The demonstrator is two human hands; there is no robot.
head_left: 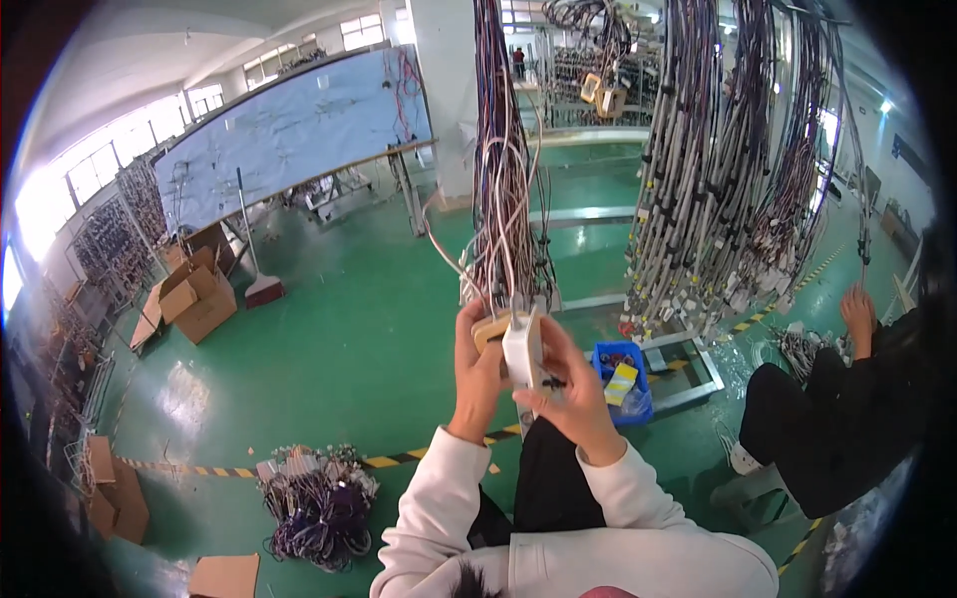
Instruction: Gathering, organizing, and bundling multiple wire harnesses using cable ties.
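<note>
In front of me, my left hand (478,384) and my right hand (571,399) are closed around a white block-shaped plastic housing (519,354) with tan sides. The left fingers press against a tan part (488,332) at its left. My right thumb and fingers grip the white housing from below and from the right. A small black piece shows by the right fingers. Cables run down into the top of the housing from a hanging bundle of brown, purple and white wires (503,199). My fingers partly hide how the parts join.
Thick grey cable bundles (688,179) hang at the right. Beneath them a blue bin (646,407) holds small parts and a yellow packet. A co-worker's hand (857,311) touches a cable at far right. Tied wires (317,508) lie on the floor left; cardboard boxes (204,304) stand beyond.
</note>
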